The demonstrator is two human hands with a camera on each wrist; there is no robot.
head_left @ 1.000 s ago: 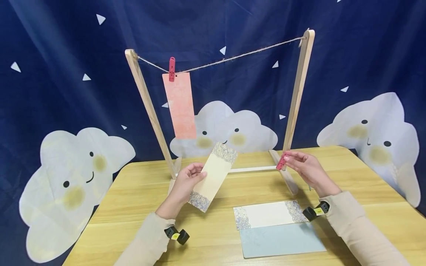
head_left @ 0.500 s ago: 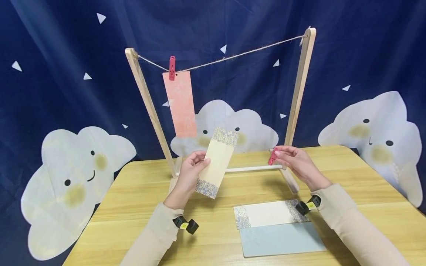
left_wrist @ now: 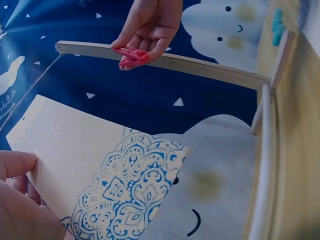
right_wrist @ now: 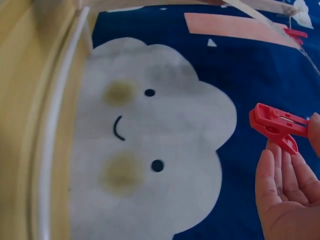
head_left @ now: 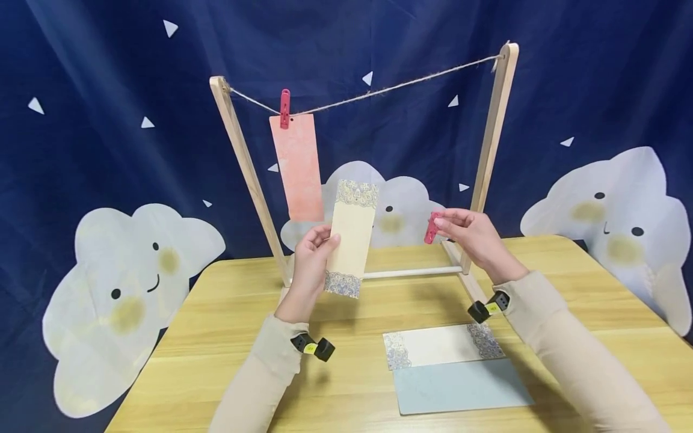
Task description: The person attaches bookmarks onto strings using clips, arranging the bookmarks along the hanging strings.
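Between thumb and fingers, my left hand pinches the left edge of a cream card with lacy blue-grey patterns at both ends. The card stands nearly upright above the table, below the string. A red clothespin is pinched in my right hand, near the right post; the right wrist view shows the clothespin between thumb and fingers. A pink card hangs at the left of the twine, clipped by another red clothespin.
Two wooden posts, left and right, carry the twine, with a white rod joining them low down. On the table lie a patterned white card and a light blue card. A green clothespin shows by the right post's foot.
Both hands have risen. The left hand has lifted the cream card and turned it more upright. The right hand has carried the red clothespin up and leftward.
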